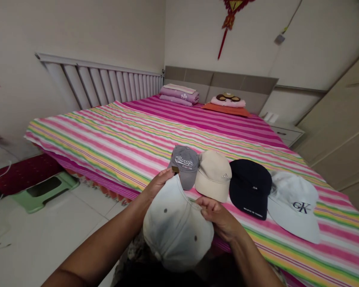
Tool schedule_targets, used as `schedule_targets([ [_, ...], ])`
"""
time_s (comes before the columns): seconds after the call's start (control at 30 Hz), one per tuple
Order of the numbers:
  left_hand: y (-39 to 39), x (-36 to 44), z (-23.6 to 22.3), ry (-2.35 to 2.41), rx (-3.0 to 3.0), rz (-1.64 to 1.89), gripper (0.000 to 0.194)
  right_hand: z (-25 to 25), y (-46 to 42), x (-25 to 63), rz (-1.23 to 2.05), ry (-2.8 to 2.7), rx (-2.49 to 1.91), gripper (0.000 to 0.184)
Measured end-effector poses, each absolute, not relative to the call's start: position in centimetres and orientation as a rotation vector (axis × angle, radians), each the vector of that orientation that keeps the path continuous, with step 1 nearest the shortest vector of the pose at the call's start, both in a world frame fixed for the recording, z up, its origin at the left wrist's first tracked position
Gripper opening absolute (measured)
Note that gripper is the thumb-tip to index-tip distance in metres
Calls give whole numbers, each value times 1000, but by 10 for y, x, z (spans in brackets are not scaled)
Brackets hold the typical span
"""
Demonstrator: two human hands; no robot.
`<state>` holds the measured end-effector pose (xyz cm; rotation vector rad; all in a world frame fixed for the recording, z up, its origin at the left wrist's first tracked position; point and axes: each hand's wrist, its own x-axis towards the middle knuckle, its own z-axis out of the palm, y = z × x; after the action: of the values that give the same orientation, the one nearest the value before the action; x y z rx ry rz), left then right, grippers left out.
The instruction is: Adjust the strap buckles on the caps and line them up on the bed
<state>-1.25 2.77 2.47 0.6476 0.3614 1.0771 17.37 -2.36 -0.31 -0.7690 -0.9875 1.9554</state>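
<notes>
Between my hands is a pale, whitish baseball cap (178, 227), its crown toward me and its back opening facing the bed. My left hand (161, 181) is closed on the cap's strap end, beside a small brass-coloured buckle (175, 170). On the opposite side of the opening, my right hand (214, 213) pinches the edge. Just beyond lie a grey cap (186, 159) with white lettering, a beige cap (214, 175), a black cap (251, 185) and a white cap (297, 203) marked with dark letters, set in a row.
The caps rest on a bed with a striped sheet (107, 135). Folded purple bedding (179, 95) and a pink pillow-like item (228, 102) sit near the headboard (227, 79). A green stool (44, 191) stands on the floor at left. A radiator (107, 83) lines the wall.
</notes>
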Motion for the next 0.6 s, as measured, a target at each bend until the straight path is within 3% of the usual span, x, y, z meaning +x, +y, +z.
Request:
schedule_targets([
  [0.17,33,-43,23,472,438,961,14,-7,-10,145,1776,-706,-661,24],
  [0.37,19,-85,-25,584,547,989,14,-22,24,132,1612,-365,-737,15],
  [0.47,-1,-85,-42,697,621,991,21,-28,35,127,1632,-336,-755,13],
  [0.6,-11,-85,-47,786,537,1267,36,-36,38,119,1756,-328,-840,15],
])
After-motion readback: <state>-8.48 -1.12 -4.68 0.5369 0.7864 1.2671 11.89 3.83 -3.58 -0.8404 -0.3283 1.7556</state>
